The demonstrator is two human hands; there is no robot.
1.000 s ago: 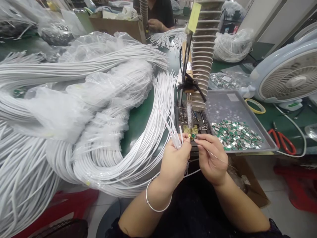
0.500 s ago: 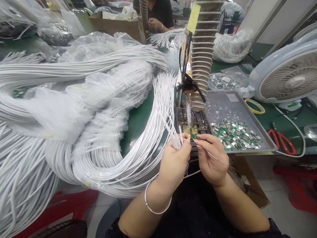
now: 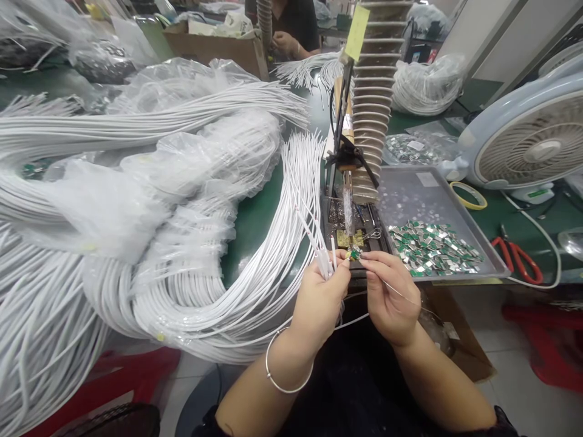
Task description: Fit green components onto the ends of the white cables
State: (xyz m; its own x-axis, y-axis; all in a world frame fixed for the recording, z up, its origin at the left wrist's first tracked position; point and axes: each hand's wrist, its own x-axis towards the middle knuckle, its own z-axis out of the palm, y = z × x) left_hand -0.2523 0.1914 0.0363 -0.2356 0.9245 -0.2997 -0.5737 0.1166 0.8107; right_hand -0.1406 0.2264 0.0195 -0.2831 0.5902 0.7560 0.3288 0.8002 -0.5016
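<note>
Left hand (image 3: pixel 321 303) is gripping white cables (image 3: pixel 323 264), right hand (image 3: pixel 392 309) pinching thin wire (image 3: pixel 397 292), both angling inward; a yellow label (image 3: pixel 357 33) is topping the stand (image 3: pixel 346 79)

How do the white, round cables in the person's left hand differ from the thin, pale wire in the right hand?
Number: several white, round cables are bunched in the left hand; one thin, pale wire shows in the right hand.
Thickness: the cables are clearly thicker than the wire.
Pose: the cable ends point away beyond the left hand, while the wire slants back across the right hand.
Both are slender and pale.
</note>
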